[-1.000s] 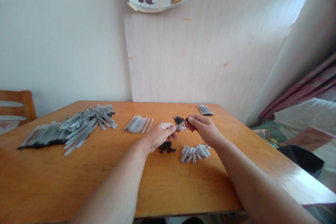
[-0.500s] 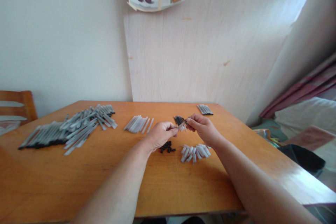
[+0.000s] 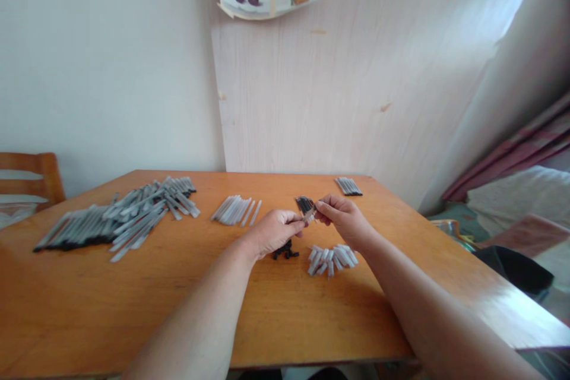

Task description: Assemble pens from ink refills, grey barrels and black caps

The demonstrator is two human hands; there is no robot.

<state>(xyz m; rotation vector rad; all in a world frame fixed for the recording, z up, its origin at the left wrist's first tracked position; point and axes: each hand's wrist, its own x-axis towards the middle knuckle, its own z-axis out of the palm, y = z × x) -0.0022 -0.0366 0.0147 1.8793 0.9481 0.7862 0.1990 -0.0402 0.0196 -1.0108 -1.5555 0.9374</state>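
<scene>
My left hand [image 3: 278,233] pinches a slim, pale translucent pen part [image 3: 309,214] between thumb and fingers. At the part's other end, my right hand [image 3: 338,212] grips it near a dark tip. The two hands are almost fingertip to fingertip above the table; the detail between them is too small to make out. Just beyond lie thin dark sticks like pen refills [image 3: 304,203]. Small black plugs [image 3: 285,251] are heaped below my left hand, partly hidden by it. Short clear caps [image 3: 332,260] form a pile under my right wrist.
On the wooden table [image 3: 178,309], pale tubes [image 3: 234,211] lie behind my left hand. A large heap of black-ended pens [image 3: 146,208] spreads at the left, and a small row of them [image 3: 348,186] sits at the back right. A chair [image 3: 31,178] stands at far left.
My hands have come slightly closer together, the left fingers sliding a little to the right along the pen part. Nothing on the table has visibly moved.
</scene>
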